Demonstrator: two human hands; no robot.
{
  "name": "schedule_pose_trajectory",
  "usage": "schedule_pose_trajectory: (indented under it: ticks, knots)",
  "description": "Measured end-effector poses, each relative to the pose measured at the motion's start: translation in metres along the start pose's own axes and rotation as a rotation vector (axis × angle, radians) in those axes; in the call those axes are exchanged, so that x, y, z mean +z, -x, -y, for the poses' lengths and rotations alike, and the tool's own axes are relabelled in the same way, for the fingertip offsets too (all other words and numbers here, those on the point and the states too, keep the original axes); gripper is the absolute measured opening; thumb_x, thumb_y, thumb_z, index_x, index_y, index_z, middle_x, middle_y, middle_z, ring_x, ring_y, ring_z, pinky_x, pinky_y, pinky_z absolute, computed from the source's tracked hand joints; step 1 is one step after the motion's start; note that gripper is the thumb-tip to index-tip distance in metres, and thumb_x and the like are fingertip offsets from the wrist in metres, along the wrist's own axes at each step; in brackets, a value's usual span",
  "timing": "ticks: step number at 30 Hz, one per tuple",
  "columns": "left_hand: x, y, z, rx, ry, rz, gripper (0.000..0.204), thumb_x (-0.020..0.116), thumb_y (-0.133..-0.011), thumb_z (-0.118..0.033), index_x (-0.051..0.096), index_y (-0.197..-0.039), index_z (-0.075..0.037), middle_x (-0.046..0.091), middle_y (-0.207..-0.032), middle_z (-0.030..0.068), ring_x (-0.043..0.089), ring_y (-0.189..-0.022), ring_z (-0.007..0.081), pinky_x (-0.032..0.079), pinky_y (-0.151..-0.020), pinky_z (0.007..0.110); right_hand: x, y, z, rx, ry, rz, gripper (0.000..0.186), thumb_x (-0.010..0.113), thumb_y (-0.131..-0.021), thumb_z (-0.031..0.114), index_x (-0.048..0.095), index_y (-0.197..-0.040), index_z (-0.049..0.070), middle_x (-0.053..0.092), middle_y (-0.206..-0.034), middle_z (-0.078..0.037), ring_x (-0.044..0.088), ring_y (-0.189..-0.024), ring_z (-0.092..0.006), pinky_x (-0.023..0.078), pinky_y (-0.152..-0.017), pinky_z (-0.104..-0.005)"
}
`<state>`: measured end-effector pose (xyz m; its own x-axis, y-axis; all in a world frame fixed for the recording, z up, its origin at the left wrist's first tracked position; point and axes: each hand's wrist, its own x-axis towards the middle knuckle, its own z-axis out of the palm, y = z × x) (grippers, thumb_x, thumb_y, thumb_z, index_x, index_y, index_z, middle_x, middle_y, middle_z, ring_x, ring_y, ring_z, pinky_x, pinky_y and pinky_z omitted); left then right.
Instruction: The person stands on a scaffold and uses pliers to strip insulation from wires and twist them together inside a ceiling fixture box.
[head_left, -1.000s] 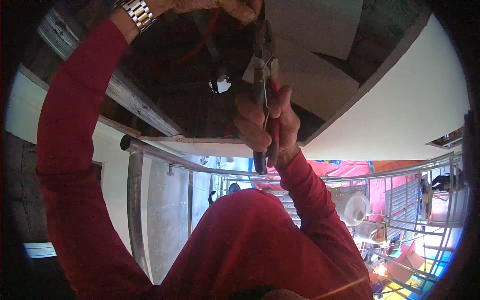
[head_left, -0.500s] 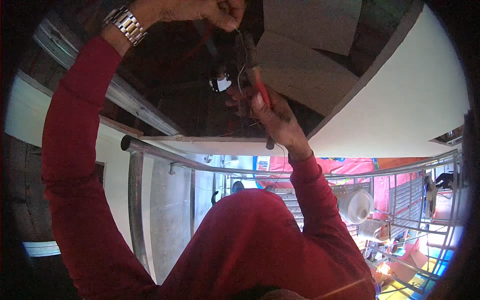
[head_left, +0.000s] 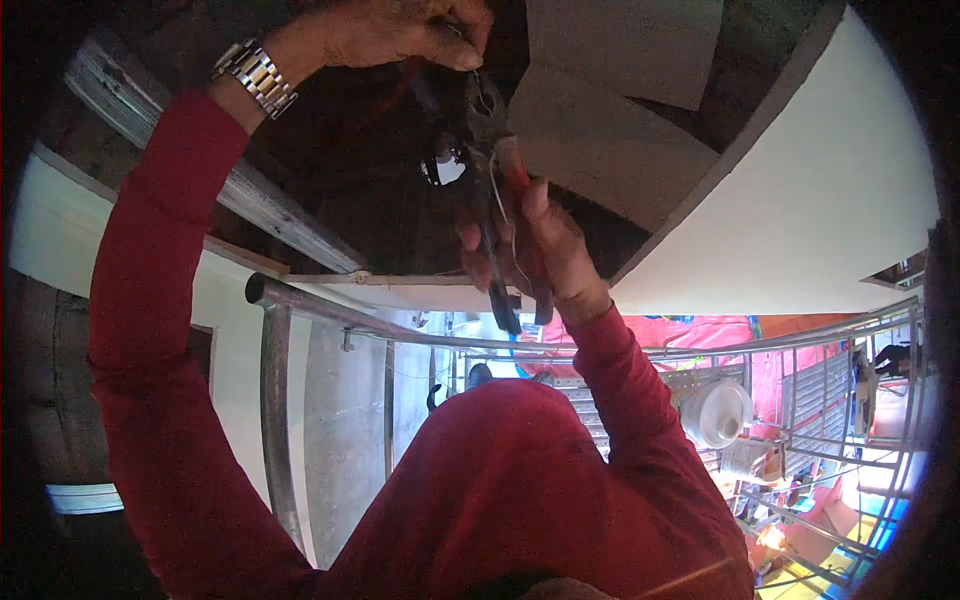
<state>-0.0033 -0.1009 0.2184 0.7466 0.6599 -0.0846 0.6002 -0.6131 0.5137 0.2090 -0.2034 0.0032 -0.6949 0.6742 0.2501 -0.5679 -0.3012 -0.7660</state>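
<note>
Overhead, inside a dark ceiling opening, my left hand is closed, thumb and finger pinching the end of a thin wire. A metal-band watch is on that wrist. My right hand grips pliers with red handle covering, their dark jaws pointing up toward the pinched wire end. One handle hangs below the fingers, somewhat blurred. The wire runs down from my left fingertips along the pliers past my right hand. Whether the jaws bite on the wire I cannot tell in the shadow.
White ceiling board borders the opening at right, and a ribbed metal channel crosses at left. Brown panels lie within the opening. Below are a metal guardrail, scaffold bars, and a white bucket.
The pliers have swung in my right hand: the handles are spread and their head sits closer to the wire end. My left hand has dropped slightly.
</note>
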Motion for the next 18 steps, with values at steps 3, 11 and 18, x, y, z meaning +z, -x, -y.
schedule_pose_trajectory:
  ticks: [3, 11, 18]
  knots:
    - [0.0, 0.0, -0.009, -0.054, -0.035, -0.057, 0.037, 0.072, -0.097, -0.04, 0.071, -0.095, -0.003, 0.068, -0.091, 0.0035, 0.062, -0.087, 0.0149, 0.05, -0.081, 0.034, -0.011, -0.012, -0.009, -0.084, -0.362, 0.258, 0.069, 0.039, -0.101, 0.069, 0.052, -0.132, 0.008, 0.061, -0.09, -0.007, 0.057, -0.056, -0.0149, 0.052, -0.055, -0.0324]
    - [-0.006, 0.006, -0.017, -0.079, 0.019, -0.196, 0.029, 0.074, -0.096, -0.034, 0.073, -0.097, -0.006, 0.071, -0.092, 0.002, 0.065, -0.089, 0.0126, 0.052, -0.082, 0.031, 0.012, -0.031, -0.02, 0.044, -1.191, 0.784, 0.064, 0.035, -0.102, 0.068, 0.056, -0.116, 0.01, 0.059, -0.083, -0.007, 0.055, -0.052, -0.0149, 0.046, -0.041, -0.0291]
    - [-0.007, 0.001, -0.019, -0.018, 0.052, -0.265, 0.029, 0.074, -0.096, -0.035, 0.073, -0.096, -0.006, 0.069, -0.089, 0.0005, 0.061, -0.082, 0.0105, 0.05, -0.076, 0.031, -0.002, -0.044, -0.026, -0.103, -0.983, 0.741, 0.059, 0.044, -0.102, 0.063, 0.054, -0.13, 0.011, 0.065, -0.095, -0.014, 0.068, -0.077, -0.0249, 0.056, -0.064, -0.0409]
